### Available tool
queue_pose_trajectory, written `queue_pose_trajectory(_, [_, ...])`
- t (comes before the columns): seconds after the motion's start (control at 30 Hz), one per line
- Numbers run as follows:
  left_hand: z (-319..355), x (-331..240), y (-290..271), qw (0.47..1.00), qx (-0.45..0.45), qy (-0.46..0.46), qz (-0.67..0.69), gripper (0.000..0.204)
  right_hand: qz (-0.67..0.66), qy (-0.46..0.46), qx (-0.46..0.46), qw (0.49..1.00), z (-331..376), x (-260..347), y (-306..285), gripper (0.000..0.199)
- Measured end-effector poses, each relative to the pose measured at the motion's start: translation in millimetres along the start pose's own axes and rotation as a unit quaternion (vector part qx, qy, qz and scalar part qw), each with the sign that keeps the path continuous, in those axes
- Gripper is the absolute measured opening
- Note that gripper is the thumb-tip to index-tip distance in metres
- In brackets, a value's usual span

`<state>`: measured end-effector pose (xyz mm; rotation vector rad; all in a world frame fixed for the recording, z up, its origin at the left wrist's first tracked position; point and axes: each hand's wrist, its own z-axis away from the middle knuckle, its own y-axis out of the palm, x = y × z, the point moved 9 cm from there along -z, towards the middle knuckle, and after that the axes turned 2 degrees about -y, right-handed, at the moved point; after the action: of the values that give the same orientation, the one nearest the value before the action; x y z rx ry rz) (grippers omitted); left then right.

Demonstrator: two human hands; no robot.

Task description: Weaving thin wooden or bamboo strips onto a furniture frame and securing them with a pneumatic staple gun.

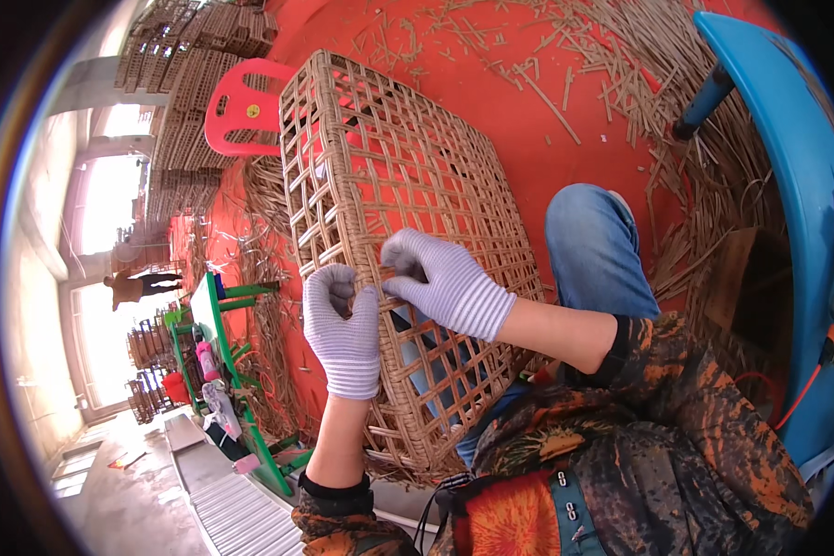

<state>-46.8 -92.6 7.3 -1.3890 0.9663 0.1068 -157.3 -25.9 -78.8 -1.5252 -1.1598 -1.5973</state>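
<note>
A large brown wicker basket with an open lattice weave lies tilted across my lap. Its thick wrapped edge runs down between my hands. Both hands wear pale lilac knitted gloves with striped cuffs. My left hand is closed at this edge, fingers curled and thumb pressed against the wrapping. Just right of it, my right hand bends its thumb and forefinger together in a pinch over the same edge. Whatever lies between those fingertips is too small to make out.
A red plastic chair stands behind the basket. Loose strips litter the red floor. At right is a blue table with a tool on it. Left are a green-framed table, stacked wicker pieces and a distant person.
</note>
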Motion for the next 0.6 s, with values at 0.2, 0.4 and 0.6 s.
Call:
queue_pose_trajectory(0.2, [2, 1, -4, 0.999, -0.033, 0.018, 0.004, 0.022, 0.169, -0.182, 0.023, 0.968, 9, 23, 8, 0.025])
queue_pose_trajectory(0.4, [1, -17, -23, 0.992, -0.029, 0.106, -0.065, 0.023, 0.132, -0.220, 0.012, 0.967, 5, 46, 20, 0.023])
queue_pose_trajectory(0.6, [3, -19, -28, 0.992, -0.044, 0.091, -0.078, 0.024, 0.140, -0.175, 0.024, 0.974, 4, 39, 24, 0.024])
